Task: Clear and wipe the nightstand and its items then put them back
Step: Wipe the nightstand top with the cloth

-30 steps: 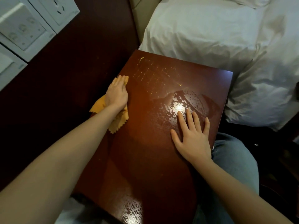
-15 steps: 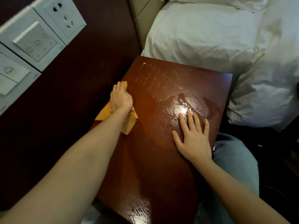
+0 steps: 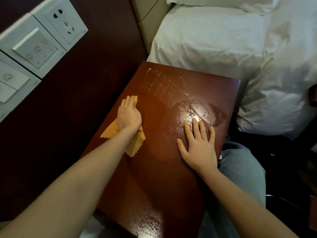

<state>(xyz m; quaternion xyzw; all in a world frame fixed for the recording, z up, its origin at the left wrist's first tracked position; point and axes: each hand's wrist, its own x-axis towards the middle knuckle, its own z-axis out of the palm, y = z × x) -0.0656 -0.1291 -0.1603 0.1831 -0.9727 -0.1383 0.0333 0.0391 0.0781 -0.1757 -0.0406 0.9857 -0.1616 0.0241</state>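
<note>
Fingers (image 3: 129,102) of the left hand (image 3: 129,115) are laid flat, pressing the orange cloth (image 3: 135,144) at the nightstand (image 3: 154,177) top's wall-side edge; the right hand (image 3: 199,145) is spread flat, holding nothing. Overlapping strokes toward the smeared patch (image 3: 197,109) are advised. Its long axis runs bedward.

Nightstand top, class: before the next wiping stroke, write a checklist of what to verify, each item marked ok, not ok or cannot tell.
1. Nightstand cleared of its items: ok, nothing stands on it.
2. Orange cloth under the left hand: ok, palm flat on it.
3. Right hand steadying the top: ok, spread flat, empty.
4. Surface clean: not ok, yellow crumbs and smears lie near the far edge.
5. Cloth fully on the top: not ok, a corner overhangs the wall-side edge.
6. Cloth damp: cannot tell.
</note>
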